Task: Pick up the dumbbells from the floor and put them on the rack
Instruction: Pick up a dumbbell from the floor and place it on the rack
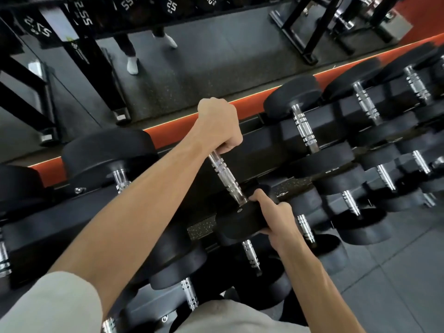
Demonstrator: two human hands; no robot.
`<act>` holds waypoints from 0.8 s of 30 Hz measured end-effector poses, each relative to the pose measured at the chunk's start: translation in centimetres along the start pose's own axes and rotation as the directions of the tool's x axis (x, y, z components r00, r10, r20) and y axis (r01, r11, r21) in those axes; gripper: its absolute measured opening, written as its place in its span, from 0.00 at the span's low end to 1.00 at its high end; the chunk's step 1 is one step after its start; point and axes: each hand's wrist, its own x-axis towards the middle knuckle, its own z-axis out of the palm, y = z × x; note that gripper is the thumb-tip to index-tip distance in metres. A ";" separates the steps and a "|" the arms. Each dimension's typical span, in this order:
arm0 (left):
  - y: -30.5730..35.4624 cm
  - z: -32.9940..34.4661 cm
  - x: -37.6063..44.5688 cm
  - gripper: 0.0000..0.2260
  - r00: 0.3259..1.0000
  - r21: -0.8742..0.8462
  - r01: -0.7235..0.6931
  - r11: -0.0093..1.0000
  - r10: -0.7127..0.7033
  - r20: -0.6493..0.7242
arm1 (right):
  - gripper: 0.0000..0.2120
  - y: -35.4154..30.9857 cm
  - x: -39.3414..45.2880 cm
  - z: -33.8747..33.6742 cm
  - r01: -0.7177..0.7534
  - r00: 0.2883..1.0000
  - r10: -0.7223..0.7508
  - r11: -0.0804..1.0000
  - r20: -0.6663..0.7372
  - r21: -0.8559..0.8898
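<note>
A black dumbbell with a knurled chrome handle point(225, 175) lies tilted over the top tier of the black rack point(266, 138), in the gap between two racked dumbbells. My left hand point(219, 124) grips the far end of its handle, hiding the far head. My right hand point(272, 216) grips the near black head point(237, 223), thumb on top beside the handle. Whether the dumbbell rests on the rack or hangs just above it, I cannot tell.
Several black dumbbells fill the rack: a large one point(108, 157) to the left, others point(304, 127) to the right and on lower tiers point(188, 293). A mirror with an orange strip point(168, 133) stands behind the rack. Grey floor tiles point(396, 272) lie at the right.
</note>
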 end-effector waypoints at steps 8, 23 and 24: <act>0.9 -1.7 1.3 0.18 0.994 0.115 -0.054 0.992 0.043 0.097 | 0.23 1.0 -0.6 0.6 -0.012 1.000 0.010 0.996 0.021 0.092; -1.4 7.4 -2.0 0.24 0.737 -0.505 -0.309 0.806 -0.133 -0.663 | 0.19 0.5 1.5 -1.7 -0.085 0.990 0.056 0.969 0.127 0.234; -2.0 8.8 -2.5 0.23 0.715 -0.559 -0.334 0.759 -0.183 -0.675 | 0.19 0.5 1.7 -1.8 -0.086 0.990 0.056 0.968 0.132 0.235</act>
